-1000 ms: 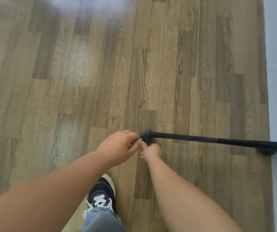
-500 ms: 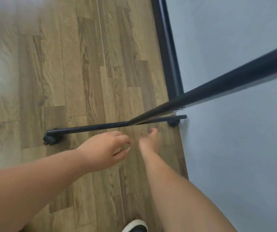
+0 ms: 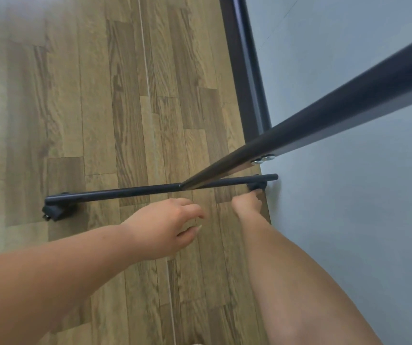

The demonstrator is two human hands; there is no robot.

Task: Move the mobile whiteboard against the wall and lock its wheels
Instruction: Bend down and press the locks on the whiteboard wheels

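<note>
A view looking down from head height at a wood-plank floor [image 3: 130, 95], brown and grained, with a pale blurred patch at its far left edge; no writing, brand or label can be read anywhere.

At lower left of centre sits a black caster wheel [image 3: 55, 212], resting on the floor under the left end of a black base bar [image 3: 130, 192]; this bar belongs to the mobile whiteboard stand and runs level across the middle of the view toward the right.

Below the bar, a bare left forearm enters from the bottom left corner; the left hand [image 3: 165, 226] hovers above the floor, palm down, its fingers loosely curled and slightly apart, holding nothing and touching nothing.

From the middle of the bar a thick black upright post [image 3: 324, 120] rises toward the camera and leaves at the upper right; two small silver bolt heads [image 3: 262, 159] show on its underside.

Further right, a bare right forearm reaches down from the bottom edge; the right hand [image 3: 247, 202] has its fingertips [image 3: 256, 192] touching the second caster wheel [image 3: 257, 186] under the bar's right end; whether those fingers pinch it or only press on it cannot be told, since the hand is small and partly hidden.

The bar's right tip lies just beside a pale grey-blue wall [image 3: 349, 245], which fills the right side; a dark baseboard [image 3: 247, 70] runs along its foot.
</note>
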